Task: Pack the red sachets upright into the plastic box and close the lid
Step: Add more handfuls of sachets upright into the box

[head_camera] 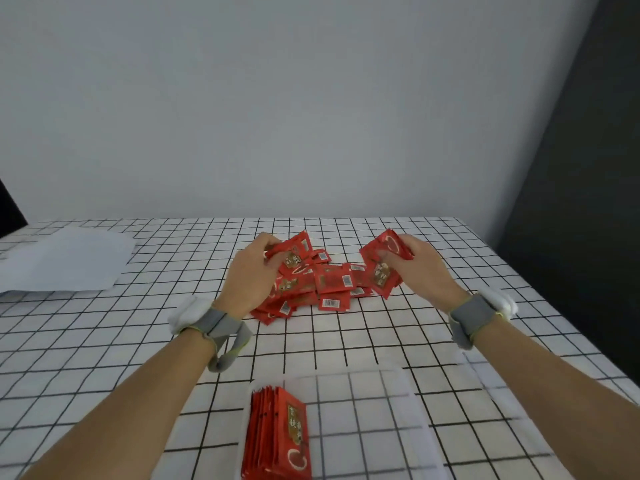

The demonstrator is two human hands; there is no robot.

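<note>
Head view, plastic box (374, 427) holding upright sachets (280, 438), left hand (252, 271), right hand (415, 268) each clutching loose sachets (379, 284).

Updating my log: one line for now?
left hand grips sachets | right hand grips stack | pile on table | box part-filled

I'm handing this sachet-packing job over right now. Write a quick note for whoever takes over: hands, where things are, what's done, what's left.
Hands: the left hand grips a handful of sachets at the left edge of the pile. The right hand holds a bunch of sachets at its right edge.
Things: the pile lies mid-table; the plastic box sits nearest the camera, open.
Done: one row of sachets stands upright against the box's left wall.
Left: pack both handfuls and the pile, then close the lid, which I can't make out clearly.
</note>
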